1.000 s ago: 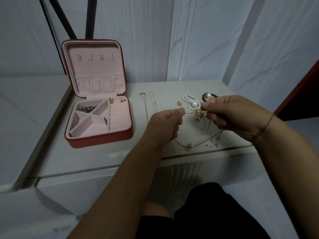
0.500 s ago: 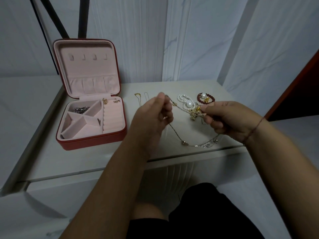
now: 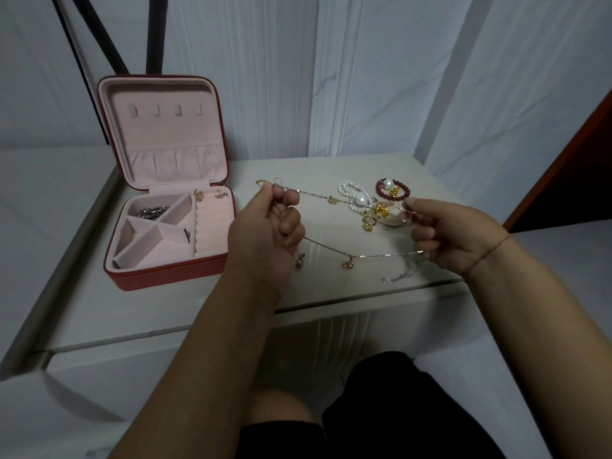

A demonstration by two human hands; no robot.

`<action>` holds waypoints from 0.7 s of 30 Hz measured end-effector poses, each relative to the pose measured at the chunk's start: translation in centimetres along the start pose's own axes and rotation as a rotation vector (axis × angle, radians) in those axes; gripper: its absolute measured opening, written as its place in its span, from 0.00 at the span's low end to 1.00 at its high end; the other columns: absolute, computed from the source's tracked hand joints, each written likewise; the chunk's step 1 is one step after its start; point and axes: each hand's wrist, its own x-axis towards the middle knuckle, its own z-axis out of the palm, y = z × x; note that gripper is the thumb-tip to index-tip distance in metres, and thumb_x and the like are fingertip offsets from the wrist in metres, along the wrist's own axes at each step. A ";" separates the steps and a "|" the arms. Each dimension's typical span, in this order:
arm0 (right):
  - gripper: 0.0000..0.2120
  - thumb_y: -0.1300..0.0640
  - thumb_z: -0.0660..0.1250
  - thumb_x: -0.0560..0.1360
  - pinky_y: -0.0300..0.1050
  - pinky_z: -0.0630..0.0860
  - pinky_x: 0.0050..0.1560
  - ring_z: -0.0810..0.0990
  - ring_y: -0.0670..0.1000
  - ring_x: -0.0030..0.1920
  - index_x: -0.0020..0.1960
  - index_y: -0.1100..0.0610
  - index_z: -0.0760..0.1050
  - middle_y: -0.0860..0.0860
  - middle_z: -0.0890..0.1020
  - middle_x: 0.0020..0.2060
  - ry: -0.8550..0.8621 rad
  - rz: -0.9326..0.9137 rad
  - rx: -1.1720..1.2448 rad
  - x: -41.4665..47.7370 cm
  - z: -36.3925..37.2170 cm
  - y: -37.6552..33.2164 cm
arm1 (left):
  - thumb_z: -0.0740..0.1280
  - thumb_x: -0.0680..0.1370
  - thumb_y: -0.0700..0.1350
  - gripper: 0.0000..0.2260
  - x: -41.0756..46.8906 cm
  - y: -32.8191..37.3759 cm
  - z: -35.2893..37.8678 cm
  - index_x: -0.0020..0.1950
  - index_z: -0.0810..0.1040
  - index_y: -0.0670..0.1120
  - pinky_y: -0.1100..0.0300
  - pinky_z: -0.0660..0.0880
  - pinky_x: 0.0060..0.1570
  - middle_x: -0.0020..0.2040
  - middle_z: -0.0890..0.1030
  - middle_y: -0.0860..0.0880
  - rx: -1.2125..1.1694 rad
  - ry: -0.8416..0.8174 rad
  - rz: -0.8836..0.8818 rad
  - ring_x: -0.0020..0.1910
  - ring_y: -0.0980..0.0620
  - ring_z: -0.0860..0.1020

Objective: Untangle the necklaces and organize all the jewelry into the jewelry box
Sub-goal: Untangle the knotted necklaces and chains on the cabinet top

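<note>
Hands [image 3: 265,233] [image 3: 453,236] pinch fine, seemingly gold chain [image 3: 381,255].

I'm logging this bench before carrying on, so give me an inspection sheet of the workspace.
Surface: white tabletop, glossy.
Job's things: red jewelry box open, silver pieces in its back-left compartment, gold earrings behind the ring rolls; thin chain necklace stretched between both hands; pearl bracelet, dark red bead bracelet and gold charms on the table.
Clutter: nothing seen.
Hands: left hand and right hand each pinch that necklace.
Cables: thin black line behind the box, cannot tell if a cable.
Surroundings: white marbled wall panels, black struts.
</note>
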 end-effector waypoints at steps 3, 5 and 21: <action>0.09 0.57 0.61 0.79 0.31 0.53 0.19 0.62 0.41 0.18 0.39 0.54 0.69 0.45 0.74 0.24 0.009 -0.035 0.045 0.2 -0.4 0.1 | 0.55 0.82 0.46 0.14 -0.3 -0.3 0.0 0.37 0.67 0.47 0.66 0.53 0.19 0.31 0.70 0.50 0.202 -0.002 -0.024 0.21 0.57 0.58; 0.08 0.58 0.62 0.78 0.31 0.54 0.19 0.62 0.42 0.18 0.40 0.54 0.69 0.47 0.72 0.25 0.014 -0.073 0.074 0.2 -0.5 0.1 | 0.56 0.82 0.47 0.15 -0.6 -0.7 0.2 0.35 0.68 0.47 0.66 0.55 0.20 0.31 0.68 0.49 0.500 -0.009 -0.008 0.21 0.56 0.59; 0.04 0.61 0.65 0.77 0.36 0.75 0.28 0.77 0.46 0.26 0.43 0.57 0.75 0.51 0.79 0.29 -0.071 -0.333 -0.037 -2.4 1.7 -0.9 | 0.64 0.79 0.48 0.12 -1.0 -4.0 1.7 0.60 0.76 0.46 0.65 0.72 0.49 0.51 0.78 0.52 1.287 -0.077 0.250 0.49 0.57 0.75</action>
